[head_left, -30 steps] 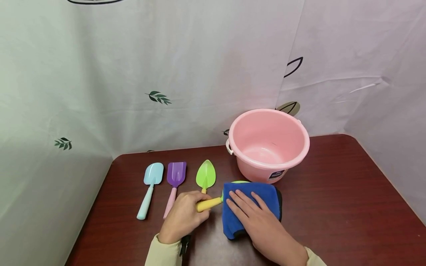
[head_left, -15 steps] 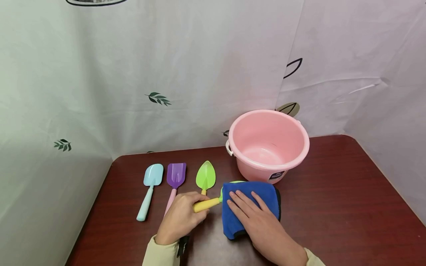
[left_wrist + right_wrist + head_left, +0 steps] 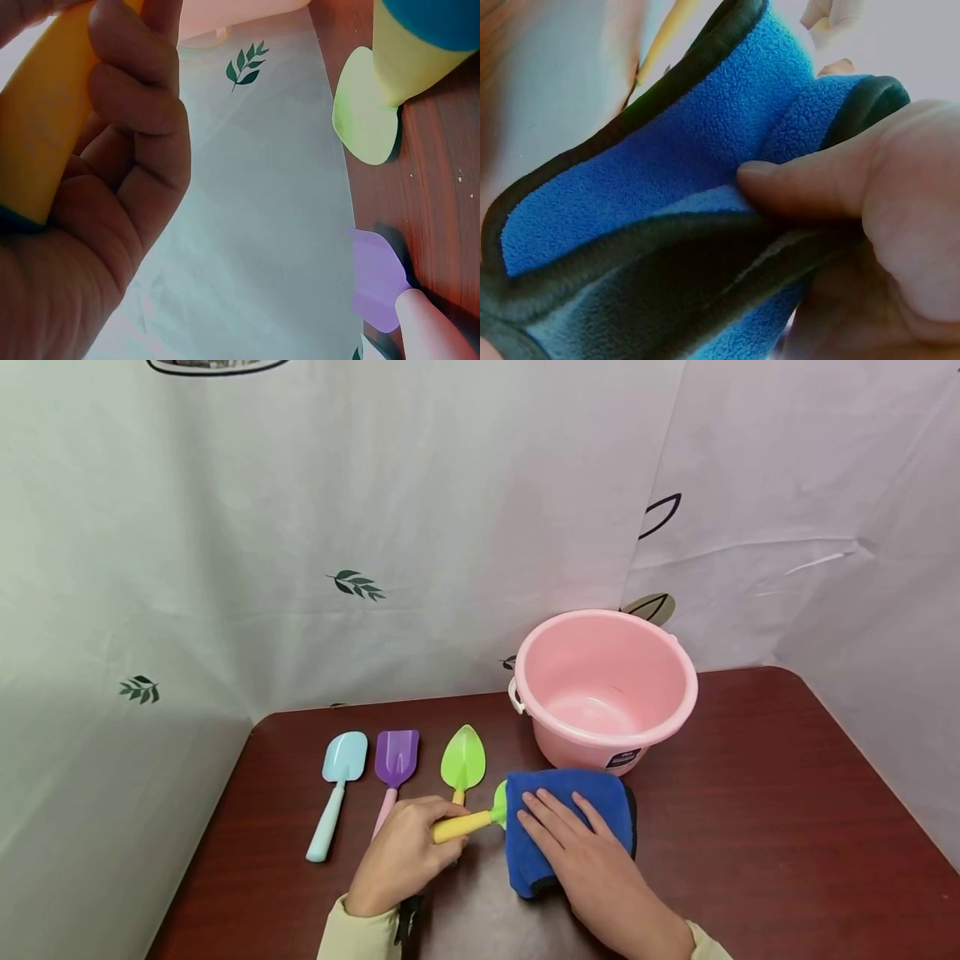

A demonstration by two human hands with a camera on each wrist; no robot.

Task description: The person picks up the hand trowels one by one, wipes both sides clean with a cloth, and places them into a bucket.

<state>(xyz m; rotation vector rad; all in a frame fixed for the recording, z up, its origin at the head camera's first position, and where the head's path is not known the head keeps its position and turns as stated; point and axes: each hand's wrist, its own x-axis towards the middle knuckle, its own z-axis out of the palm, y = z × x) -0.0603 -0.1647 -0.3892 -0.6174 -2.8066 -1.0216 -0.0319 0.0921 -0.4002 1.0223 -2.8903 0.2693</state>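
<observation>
In the head view my left hand (image 3: 405,853) grips the yellow handle (image 3: 459,827) of a green-headed trowel; the left wrist view shows fingers curled round that handle (image 3: 45,112). A blue cloth with black edging (image 3: 528,860) covers most of the trowel's head, with a strip of green showing at its left edge. My right hand (image 3: 596,864) lies over the cloth, fingers extended on top. From the right wrist, the thumb of this hand (image 3: 907,180) pinches the folded cloth (image 3: 652,165) from the near side.
A pink bucket (image 3: 555,735) stands behind the cloth. To the left lie a light blue shovel (image 3: 346,756), a purple shovel with pink handle (image 3: 396,758) and another green trowel (image 3: 463,760), its yellow handle partly behind my left hand. Patterned fabric (image 3: 420,527) hangs behind the table (image 3: 765,793).
My left hand and the gripped handle have shifted slightly left. More green shows at the cloth's left edge, while the green above its top edge is now out of sight. The cloth has moved slightly right.
</observation>
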